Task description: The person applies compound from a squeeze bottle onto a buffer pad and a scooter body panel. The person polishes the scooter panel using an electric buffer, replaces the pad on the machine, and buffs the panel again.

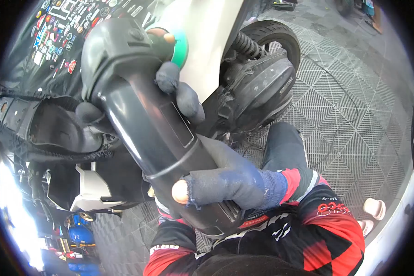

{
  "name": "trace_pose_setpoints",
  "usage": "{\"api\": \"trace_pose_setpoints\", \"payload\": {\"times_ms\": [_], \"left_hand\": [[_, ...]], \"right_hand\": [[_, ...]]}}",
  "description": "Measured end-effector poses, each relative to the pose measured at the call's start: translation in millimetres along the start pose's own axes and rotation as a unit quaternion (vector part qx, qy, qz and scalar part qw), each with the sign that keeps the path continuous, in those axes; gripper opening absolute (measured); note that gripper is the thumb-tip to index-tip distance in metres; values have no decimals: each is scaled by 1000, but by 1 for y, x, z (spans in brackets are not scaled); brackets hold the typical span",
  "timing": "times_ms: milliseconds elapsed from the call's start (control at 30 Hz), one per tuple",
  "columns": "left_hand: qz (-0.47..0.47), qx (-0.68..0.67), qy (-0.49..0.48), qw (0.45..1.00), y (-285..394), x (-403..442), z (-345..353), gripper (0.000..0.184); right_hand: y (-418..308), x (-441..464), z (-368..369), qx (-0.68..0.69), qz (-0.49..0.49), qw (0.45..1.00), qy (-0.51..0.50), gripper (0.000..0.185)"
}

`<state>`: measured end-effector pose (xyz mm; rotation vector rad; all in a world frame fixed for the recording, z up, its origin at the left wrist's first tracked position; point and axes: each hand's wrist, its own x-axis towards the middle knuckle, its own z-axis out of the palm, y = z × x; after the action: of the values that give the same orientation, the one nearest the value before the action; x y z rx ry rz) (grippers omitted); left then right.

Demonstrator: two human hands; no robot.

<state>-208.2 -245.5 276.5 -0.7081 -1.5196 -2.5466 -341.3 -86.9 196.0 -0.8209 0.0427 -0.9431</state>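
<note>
A black power polisher (140, 110) runs diagonally across the middle of the view, its head at upper left. My right hand (230, 179), in a dark glove with a bare thumb tip, is closed round the rear of its body. My left hand (187, 102) grips the front part from beneath, gloved fingers showing on one side and the thumb on the other; its palm is hidden. A green pad (181, 48) on the head is against or very near a white body panel (207, 41) of a scooter. Whether it touches, I cannot tell.
The scooter's rear wheel (280, 39) and black engine cover (257, 89) are right of the panel. A sticker-covered dark sheet (55, 41) and an open black seat compartment (62, 124) lie left. A thin cable (349, 87) crosses the grey tiled floor (340, 129).
</note>
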Motion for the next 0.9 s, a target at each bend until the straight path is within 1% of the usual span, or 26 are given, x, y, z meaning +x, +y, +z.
{"api": "trace_pose_setpoints", "payload": {"times_ms": [100, 200, 333, 400, 433, 467, 500, 533, 567, 600, 667, 700, 733, 800, 833, 900], "left_hand": [[6, 17, -12, 1000, -1, -32, 14, 114], [3, 38, -26, 999, -5, -71, 26, 115], [-3, 59, -33, 998, -25, -125, 36, 116], [130, 100, 22, 986, -51, -151, 43, 123], [163, 113, 32, 980, -61, -158, 44, 127], [165, 116, 31, 979, -58, -163, 43, 127], [127, 131, 15, 983, -52, -166, 44, 128], [87, 144, 0, 986, -50, -168, 43, 128], [105, 132, 32, 985, -55, -168, 46, 129], [100, 129, 34, 986, -57, -163, 47, 129], [150, 101, 52, 982, -57, -147, 46, 127], [150, 97, 47, 983, -55, -139, 43, 127], [138, 89, 40, 986, -52, -130, 39, 127], [107, 73, 20, 991, -44, -108, 32, 126], [93, 63, 11, 994, -40, -96, 27, 126], [71, 49, 0, 996, -31, -70, 17, 125]], "right_hand": [[22, 1, 13, -3, 26, 999, 21, 80], [52, 9, 19, -15, 57, 998, 16, 80], [87, 18, 21, -40, 70, 997, 22, 81], [101, 23, 18, -41, 100, 994, 7, 82], [107, 24, 16, -44, 103, 994, 5, 82], [111, 25, 14, -70, 108, 992, 3, 87], [113, 26, 12, -95, 112, 989, 3, 93], [111, 26, 12, -95, 111, 989, 2, 93], [107, 25, 10, -96, 111, 989, 4, 94], [104, 24, 10, -94, 110, 989, 5, 95], [91, 21, 9, -85, 109, 990, -2, 95], [83, 19, 10, -79, 110, 991, -8, 96], [75, 16, 12, -75, 104, 992, -11, 96], [58, 11, 15, -24, 49, 998, -5, 94], [52, 9, 11, -20, 41, 999, -10, 94], [40, 8, 3, -6, 35, 999, -13, 83]]}}
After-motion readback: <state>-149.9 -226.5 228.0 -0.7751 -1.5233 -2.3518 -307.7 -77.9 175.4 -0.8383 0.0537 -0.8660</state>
